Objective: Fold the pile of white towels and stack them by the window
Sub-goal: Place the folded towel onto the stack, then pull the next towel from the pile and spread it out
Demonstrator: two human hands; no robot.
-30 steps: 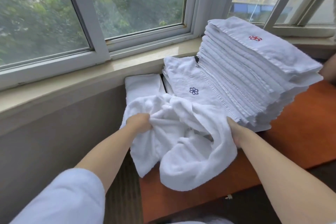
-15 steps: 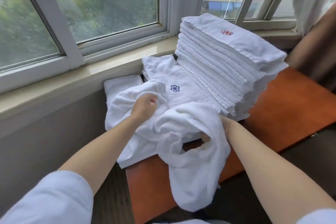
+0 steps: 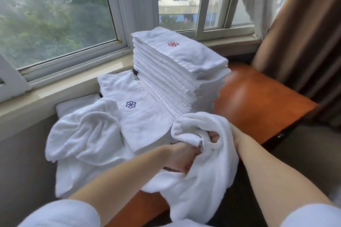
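Observation:
A tall stack of folded white towels [image 3: 177, 72], with a red flower emblem on top, stands on the orange table [image 3: 258, 101] against the window sill. Left of it lies a lower folded towel with a blue flower emblem [image 3: 140, 116]. A crumpled loose towel [image 3: 84, 134] rests at the far left. In front of the stacks, my left hand [image 3: 181, 158] and my right hand [image 3: 228, 138] both grip one bunched white towel [image 3: 203, 180], which hangs over the table's near edge.
The window sill [image 3: 77, 90] and window frames run behind the stacks. A brown curtain [image 3: 304, 42] and a white sheer curtain hang at the right. Bare orange tabletop lies right of the tall stack.
My left hand let go of the loose towel at the left and came right to the bunched towel held by my right hand. The view swung left and down.

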